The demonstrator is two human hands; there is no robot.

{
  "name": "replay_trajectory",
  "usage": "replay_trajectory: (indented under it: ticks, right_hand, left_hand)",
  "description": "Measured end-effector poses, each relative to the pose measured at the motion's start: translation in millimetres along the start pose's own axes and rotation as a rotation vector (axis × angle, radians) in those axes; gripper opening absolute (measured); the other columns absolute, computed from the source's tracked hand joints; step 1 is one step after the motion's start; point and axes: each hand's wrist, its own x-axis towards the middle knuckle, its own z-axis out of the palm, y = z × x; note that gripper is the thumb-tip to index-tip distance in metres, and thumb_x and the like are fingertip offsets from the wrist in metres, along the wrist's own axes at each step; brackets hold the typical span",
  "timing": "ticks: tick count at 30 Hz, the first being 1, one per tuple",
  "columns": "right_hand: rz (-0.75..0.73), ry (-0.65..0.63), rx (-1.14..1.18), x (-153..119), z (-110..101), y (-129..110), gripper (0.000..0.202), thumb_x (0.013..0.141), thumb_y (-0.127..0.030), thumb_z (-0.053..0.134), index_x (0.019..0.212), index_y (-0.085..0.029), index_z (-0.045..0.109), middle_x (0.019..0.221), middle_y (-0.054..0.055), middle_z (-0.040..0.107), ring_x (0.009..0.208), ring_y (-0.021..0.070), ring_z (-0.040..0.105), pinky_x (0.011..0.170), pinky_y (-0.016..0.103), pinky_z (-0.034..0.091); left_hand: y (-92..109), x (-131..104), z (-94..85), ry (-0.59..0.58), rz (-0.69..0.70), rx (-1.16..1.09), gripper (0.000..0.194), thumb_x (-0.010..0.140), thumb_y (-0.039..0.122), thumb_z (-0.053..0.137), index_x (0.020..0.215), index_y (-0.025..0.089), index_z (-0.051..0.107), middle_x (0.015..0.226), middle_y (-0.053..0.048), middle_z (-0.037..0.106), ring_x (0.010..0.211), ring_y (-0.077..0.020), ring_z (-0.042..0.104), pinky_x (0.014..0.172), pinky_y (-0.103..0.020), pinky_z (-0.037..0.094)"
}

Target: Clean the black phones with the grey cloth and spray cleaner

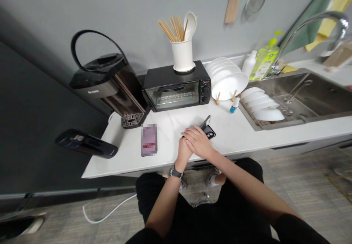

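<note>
My left hand, with a dark watch at its wrist, rests at the counter's front edge. Laid across it is my right hand, its fingers stretched flat and pointing left. The left fingers are mostly hidden underneath. Just past the hands lies a dark phone-like piece with camera rings. A thin dark slab leans up at a slant beside it. Both are partly covered by my hands, and whether my fingers grip either one is hidden. To the left, a pixelated purple rectangular thing lies on the counter.
Behind stands a black toaster oven with a white utensil holder on top. A water dispenser and a dark bottle-shaped object are left. Plates, a small bottle and the sink are right.
</note>
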Motion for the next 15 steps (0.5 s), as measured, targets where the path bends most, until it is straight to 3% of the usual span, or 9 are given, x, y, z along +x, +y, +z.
replay_trajectory:
  ticks: [2,5,8,10,12,15]
  right_hand:
    - [0.019,-0.012,-0.039,2.5,-9.7,25.4,0.031,0.104,-0.027,0.046,0.119,-0.019,0.072,0.114,0.01,0.075,0.114,0.0267,0.062,0.116,0.049,0.037]
    - [0.223,0.047,-0.104,9.7,-29.1,76.2,0.039,0.104,-0.024,0.039,0.087,-0.02,0.074,0.087,0.009,0.073,0.092,0.0258,0.064,0.107,0.046,0.044]
    - [0.351,0.129,-0.147,14.7,-39.7,99.6,0.047,0.105,-0.019,0.031,0.081,-0.02,0.072,0.089,0.01,0.073,0.095,0.0268,0.065,0.113,0.051,0.04]
    - [0.342,0.159,-0.142,14.0,-35.7,87.0,0.045,0.105,-0.019,0.032,0.084,-0.021,0.073,0.097,0.01,0.075,0.112,0.029,0.064,0.121,0.058,0.03]
    - [0.271,0.148,-0.097,9.6,-24.1,56.4,0.038,0.104,-0.02,0.038,0.09,-0.022,0.074,0.099,0.008,0.076,0.125,0.0298,0.059,0.125,0.06,0.022]
    - [0.127,0.068,-0.008,1.2,-5.1,8.3,0.031,0.103,-0.021,0.044,0.113,-0.022,0.073,0.113,0.007,0.076,0.126,0.0262,0.06,0.128,0.057,0.019]
  left_hand:
    - [3.3,-0.5,-1.7,-0.015,0.005,-0.006,0.018,0.089,0.007,0.062,0.088,0.012,0.079,0.082,-0.009,0.079,0.073,-0.0214,0.073,0.07,-0.028,0.056]
    - [11.6,-0.9,-3.9,-0.031,0.064,-0.102,0.021,0.096,0.019,0.065,0.111,0.018,0.079,0.108,-0.008,0.082,0.097,-0.0233,0.077,0.092,-0.033,0.06]
    - [16.8,-0.6,-3.9,-0.03,0.12,-0.193,0.029,0.098,0.025,0.065,0.126,0.023,0.075,0.129,-0.007,0.075,0.117,-0.0242,0.073,0.106,-0.037,0.056]
    - [15.7,0.2,-2.6,-0.02,0.106,-0.171,0.028,0.098,0.024,0.065,0.124,0.023,0.076,0.126,-0.007,0.077,0.114,-0.0241,0.074,0.103,-0.036,0.057]
    - [11.3,1.3,-0.7,-0.021,0.066,-0.099,0.022,0.095,0.017,0.064,0.112,0.019,0.079,0.111,-0.008,0.081,0.099,-0.0235,0.077,0.092,-0.033,0.06]
    - [3.2,2.2,0.8,-0.029,0.009,-0.007,0.018,0.087,0.007,0.064,0.087,0.015,0.079,0.086,-0.009,0.081,0.078,-0.0213,0.075,0.076,-0.028,0.059]
